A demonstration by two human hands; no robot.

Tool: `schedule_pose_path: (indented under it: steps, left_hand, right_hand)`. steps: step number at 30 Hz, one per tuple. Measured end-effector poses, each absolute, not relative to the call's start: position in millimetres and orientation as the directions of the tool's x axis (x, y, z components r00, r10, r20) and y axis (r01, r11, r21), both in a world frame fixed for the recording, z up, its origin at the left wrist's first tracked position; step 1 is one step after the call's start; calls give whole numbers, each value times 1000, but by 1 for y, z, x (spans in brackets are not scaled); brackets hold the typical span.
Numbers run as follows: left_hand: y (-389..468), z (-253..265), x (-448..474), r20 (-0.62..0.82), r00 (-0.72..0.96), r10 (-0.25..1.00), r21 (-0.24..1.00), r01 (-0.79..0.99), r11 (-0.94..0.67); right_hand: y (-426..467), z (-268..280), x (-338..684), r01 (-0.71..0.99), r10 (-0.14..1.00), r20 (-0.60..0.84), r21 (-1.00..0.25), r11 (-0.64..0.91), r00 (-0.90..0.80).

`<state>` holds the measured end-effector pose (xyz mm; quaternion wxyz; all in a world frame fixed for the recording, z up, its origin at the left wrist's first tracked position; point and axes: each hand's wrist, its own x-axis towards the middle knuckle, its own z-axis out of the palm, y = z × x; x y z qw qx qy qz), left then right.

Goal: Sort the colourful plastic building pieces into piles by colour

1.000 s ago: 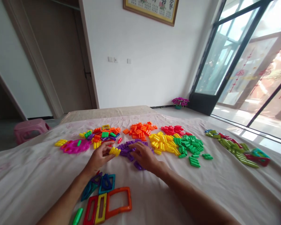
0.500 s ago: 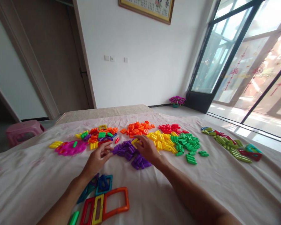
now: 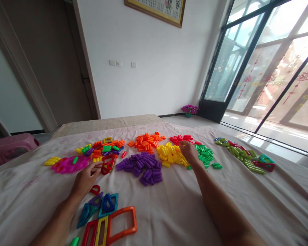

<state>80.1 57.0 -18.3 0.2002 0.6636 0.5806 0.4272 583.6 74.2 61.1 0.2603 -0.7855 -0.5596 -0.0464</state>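
A pale cloth-covered bed surface [image 3: 169, 212] carries small plastic tube pieces sorted by colour: a purple heap [image 3: 142, 166] at centre, a yellow heap [image 3: 169, 153], a green heap [image 3: 204, 154], an orange heap [image 3: 145, 141] and a mixed heap [image 3: 105, 150]. The right hand [image 3: 188, 152] rests between the yellow and green heaps, fingers curled, contents not discernible; the left hand [image 3: 86, 177] lies loosely open beside a small red plastic triangle frame [image 3: 107, 166], just short of the mixed heap. Judged step: colour sorting, with a deposit at the yellow heap; the next move calls for a pick from the mixed heap.
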Motion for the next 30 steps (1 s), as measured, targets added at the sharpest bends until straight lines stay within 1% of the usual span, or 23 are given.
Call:
schedule_pose_path:
  steps: [2, 4, 7, 11, 15, 17, 20, 22, 24, 27, 30]
  left_hand:
    - [57, -19, 80, 330, -32, 943, 757, 606, -244]
    - [58, -20, 79, 326, -27, 945, 754, 611, -243]
    - [57, -21, 78, 319, -24, 947, 748, 620, -236]
    - [55, -17, 79, 317, -18, 948, 726, 648, -231]
    - [53, -14, 81, 322, -21, 946, 710, 667, -227]
    - [53, -15, 80, 322, -19, 946, 702, 676, -225]
    - [55, -17, 78, 319, -6, 948, 700, 676, -231]
    - [56, -19, 78, 314, -5, 949, 701, 676, -228]
    - [57, -20, 78, 312, -8, 950, 703, 674, -225]
    - [57, -20, 78, 317, -1, 948, 706, 668, -236]
    - [57, -20, 77, 316, 7, 949, 710, 661, -242]
  right_hand:
    - [70, 53, 599, 925, 876, 338, -282, -255, 345]
    - [64, 47, 610, 944, 881, 351, -206, -258, 318]
    - [54, 44, 623, 950, 884, 349, -140, -279, 311]
    - [43, 40, 643, 932, 873, 325, -138, -335, 362]
    - [36, 33, 657, 893, 810, 376, -191, -408, 450]
    - [33, 32, 657, 896, 800, 403, -212, -390, 444]
    - [28, 35, 651, 931, 849, 388, -214, -296, 359]
    - [26, 35, 645, 953, 896, 336, -187, -237, 289]
    - [25, 33, 637, 965, 918, 303, -135, -223, 254]
    - [27, 28, 631, 964, 911, 315, -58, -260, 265]
    - [32, 25, 635, 955, 891, 358, -8, -297, 280]
